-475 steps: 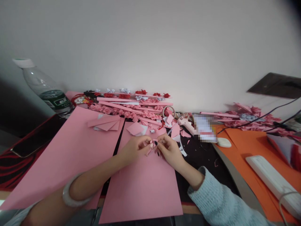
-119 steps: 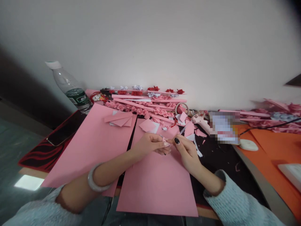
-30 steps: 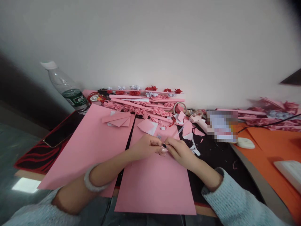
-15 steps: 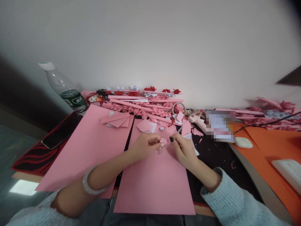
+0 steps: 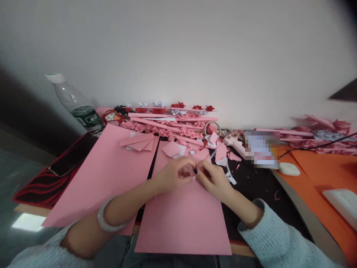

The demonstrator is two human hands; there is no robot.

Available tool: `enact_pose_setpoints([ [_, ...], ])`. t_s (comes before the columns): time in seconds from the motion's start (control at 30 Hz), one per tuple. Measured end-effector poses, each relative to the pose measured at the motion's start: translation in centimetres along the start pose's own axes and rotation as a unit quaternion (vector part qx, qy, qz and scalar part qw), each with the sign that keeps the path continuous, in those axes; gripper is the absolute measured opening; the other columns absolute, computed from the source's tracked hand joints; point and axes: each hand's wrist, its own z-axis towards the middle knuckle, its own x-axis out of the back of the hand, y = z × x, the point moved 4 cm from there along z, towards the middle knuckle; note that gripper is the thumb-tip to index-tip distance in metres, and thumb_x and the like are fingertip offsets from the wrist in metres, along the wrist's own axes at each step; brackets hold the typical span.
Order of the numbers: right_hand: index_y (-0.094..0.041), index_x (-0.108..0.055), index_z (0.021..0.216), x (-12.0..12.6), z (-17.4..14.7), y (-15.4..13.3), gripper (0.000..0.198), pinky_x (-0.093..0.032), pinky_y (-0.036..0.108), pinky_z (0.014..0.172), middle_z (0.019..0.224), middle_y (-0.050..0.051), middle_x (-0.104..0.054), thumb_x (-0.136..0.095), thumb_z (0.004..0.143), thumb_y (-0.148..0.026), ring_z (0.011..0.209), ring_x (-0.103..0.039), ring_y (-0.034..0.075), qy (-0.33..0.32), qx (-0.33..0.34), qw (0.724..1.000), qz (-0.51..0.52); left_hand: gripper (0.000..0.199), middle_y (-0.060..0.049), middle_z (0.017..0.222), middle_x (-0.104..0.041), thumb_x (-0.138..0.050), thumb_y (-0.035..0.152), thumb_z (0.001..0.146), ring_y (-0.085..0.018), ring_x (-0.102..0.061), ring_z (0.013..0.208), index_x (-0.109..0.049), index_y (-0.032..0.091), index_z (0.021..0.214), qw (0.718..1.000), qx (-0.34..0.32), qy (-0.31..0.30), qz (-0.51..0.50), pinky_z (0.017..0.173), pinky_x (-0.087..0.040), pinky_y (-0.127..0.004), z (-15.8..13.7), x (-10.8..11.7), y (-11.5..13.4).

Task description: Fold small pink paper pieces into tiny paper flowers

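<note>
Over the middle pink sheet, my left hand is closed around a small folded piece of pink paper, mostly hidden by the fingers. My right hand, with dark nail polish, meets it from the right, thumb and forefinger pinched together on the paper's edge. The fingertips of both hands touch or nearly touch. Just beyond the hands lie pink folded squares and white scraps. A second large pink sheet lies to the left, with a fan of folded pink paper on it.
Pink paper sticks and paper flowers are heaped along the wall. A tape roll and a pink glue gun stand behind my right hand. At left are a water bottle and a phone; at right, orange paper and a mouse.
My right hand has moved left onto the pink paper piece, closing the gap between the hands. My left hand has stayed nearly in place, its fingers now covering more of the paper.
</note>
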Motion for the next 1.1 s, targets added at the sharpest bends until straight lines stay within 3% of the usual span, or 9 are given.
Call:
enact_pose_setpoints([
  [0.13, -0.018, -0.045, 0.077, 0.3, 0.1, 0.4, 0.015, -0.032, 0.021, 0.052, 0.059, -0.004, -0.041, -0.037, 0.090, -0.020, 0.052, -0.039, 0.010, 0.044, -0.024, 0.997, 0.053, 0.020, -0.002, 0.090, -0.058, -0.060, 0.021, 0.074, -0.010, -0.060, 0.068, -0.051, 0.018, 0.092, 0.992, 0.056, 0.059, -0.094, 0.059, -0.047, -0.021, 0.2, 0.3, -1.1],
  [0.23, -0.019, -0.044, 0.073, 0.1, 0.1, 0.7, 0.020, -0.033, 0.021, 0.051, 0.058, -0.004, -0.043, -0.037, 0.091, -0.023, 0.051, -0.041, 0.010, 0.037, -0.038, 0.994, 0.100, 0.042, -0.005, 0.100, -0.061, -0.069, 0.026, 0.069, -0.011, -0.063, 0.069, -0.050, 0.018, 0.105, 0.977, 0.084, 0.082, -0.177, 0.064, -0.051, -0.025, 0.4, 0.3, -2.2],
  [0.37, -0.019, -0.045, 0.070, -0.2, 0.0, 0.8, 0.020, -0.034, 0.021, 0.049, 0.055, -0.004, -0.044, -0.040, 0.089, -0.022, 0.050, -0.042, 0.010, 0.039, -0.049, 0.993, 0.096, 0.027, -0.005, 0.079, -0.067, -0.064, 0.032, 0.074, -0.015, -0.065, 0.072, -0.064, 0.012, 0.090, 0.968, 0.132, 0.032, -0.212, 0.069, -0.052, -0.028, 0.5, -0.3, -2.9],
  [0.47, -0.018, -0.050, 0.078, 0.2, 0.0, 0.8, 0.006, -0.037, 0.021, 0.050, 0.062, -0.002, -0.050, -0.049, 0.084, -0.019, 0.052, -0.045, 0.010, 0.096, -0.047, 0.993, 0.050, 0.020, -0.003, 0.073, -0.068, -0.061, 0.031, 0.076, -0.014, -0.066, 0.070, -0.066, 0.012, 0.081, 0.967, 0.141, 0.037, -0.208, 0.069, -0.053, -0.026, 0.4, -0.2, -2.7],
  [0.5, -0.018, -0.052, 0.083, 0.4, 0.0, 0.7, 0.002, -0.039, 0.022, 0.052, 0.067, -0.001, -0.054, -0.050, 0.083, -0.018, 0.054, -0.048, 0.011, 0.113, -0.038, 0.992, 0.040, 0.019, -0.003, 0.073, -0.068, -0.061, 0.030, 0.076, -0.013, -0.066, 0.070, -0.066, 0.012, 0.080, 0.968, 0.140, 0.040, -0.203, 0.069, -0.053, -0.025, 0.3, -0.2, -2.6],
  [0.7, -0.020, -0.064, 0.094, 0.8, -0.1, -0.6, 0.020, -0.050, 0.033, 0.074, 0.093, 0.008, -0.068, -0.046, 0.086, -0.014, 0.086, -0.063, 0.019, 0.145, 0.067, 0.987, 0.004, 0.022, -0.005, 0.074, -0.069, -0.059, 0.032, 0.078, -0.014, -0.066, 0.071, -0.067, 0.012, 0.081, 0.973, 0.126, 0.043, -0.188, 0.069, -0.053, -0.026, 0.2, -0.2, -2.0],
  [0.93, -0.021, -0.064, 0.102, 1.1, -0.6, -1.5, 0.026, -0.054, 0.033, 0.074, 0.093, 0.008, -0.071, -0.050, 0.083, -0.009, 0.086, -0.066, 0.019, 0.181, 0.149, 0.971, -0.052, 0.024, -0.006, 0.073, -0.070, -0.057, 0.033, 0.079, -0.015, -0.066, 0.069, -0.066, 0.011, 0.081, 0.966, 0.122, 0.039, -0.226, 0.065, -0.054, -0.025, 0.1, -0.3, -1.5],
  [1.1, -0.021, -0.064, 0.105, 1.2, -0.6, -1.6, 0.028, -0.055, 0.033, 0.072, 0.095, 0.009, -0.070, -0.049, 0.083, -0.010, 0.085, -0.066, 0.019, 0.177, 0.150, 0.970, -0.067, 0.025, -0.006, 0.076, -0.070, -0.057, 0.034, 0.080, -0.015, -0.067, 0.071, -0.067, 0.011, 0.081, 0.974, 0.106, 0.054, -0.195, 0.068, -0.054, -0.027, 0.0, -0.1, -1.6],
])
